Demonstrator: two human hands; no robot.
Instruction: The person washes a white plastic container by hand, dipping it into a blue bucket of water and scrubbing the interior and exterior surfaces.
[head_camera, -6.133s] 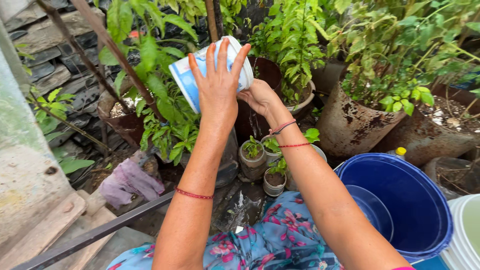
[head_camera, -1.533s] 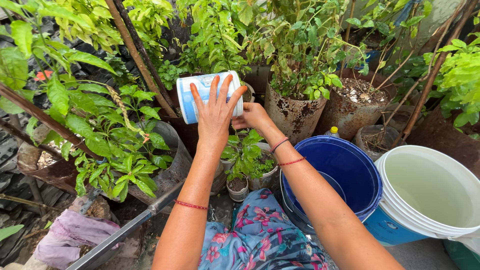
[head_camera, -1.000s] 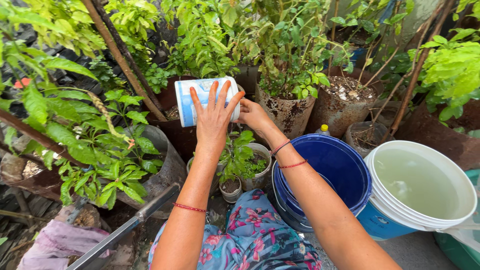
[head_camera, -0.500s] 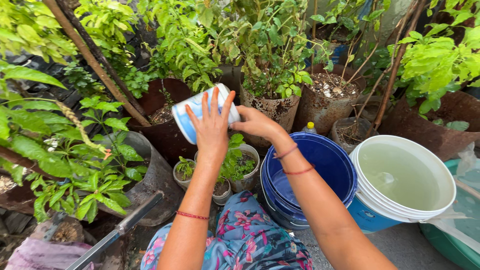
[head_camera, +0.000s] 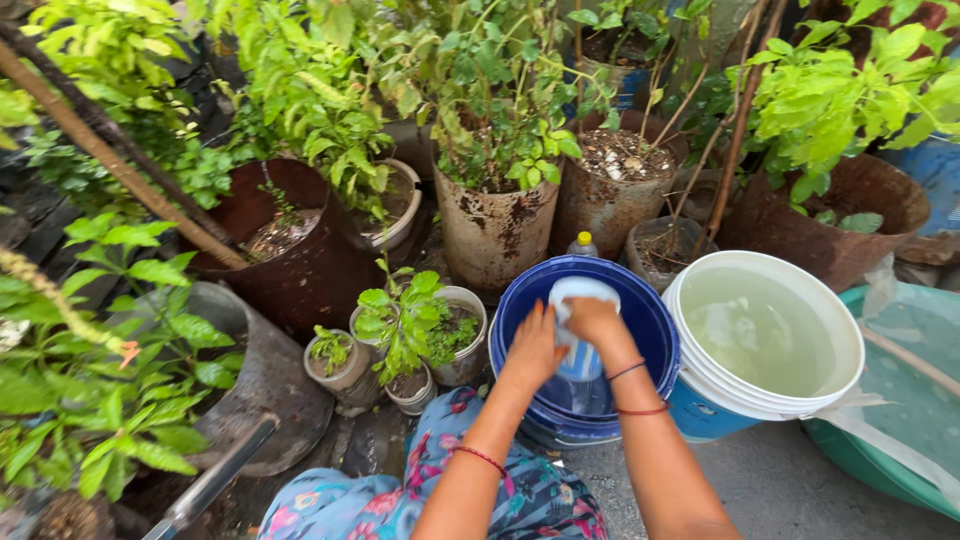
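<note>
Half a second ago the white-and-pale-blue plastic tub (head_camera: 580, 325) was raised over the rusty metal plant pots (head_camera: 495, 225); now it has come down inside the round dark-blue plastic bucket (head_camera: 655, 330), beside the white plastic bucket of cloudy water (head_camera: 835, 330). The tub stands nearly upright, its white end up and its pale-blue side facing the camera, low within the blue bucket's mouth. The left hand (head_camera: 532, 345) presses flat against its left side; the right hand (head_camera: 597, 318) is curled over its top, grasping it. Small grey pots with green seedlings (head_camera: 410, 335) sit just left.
</note>
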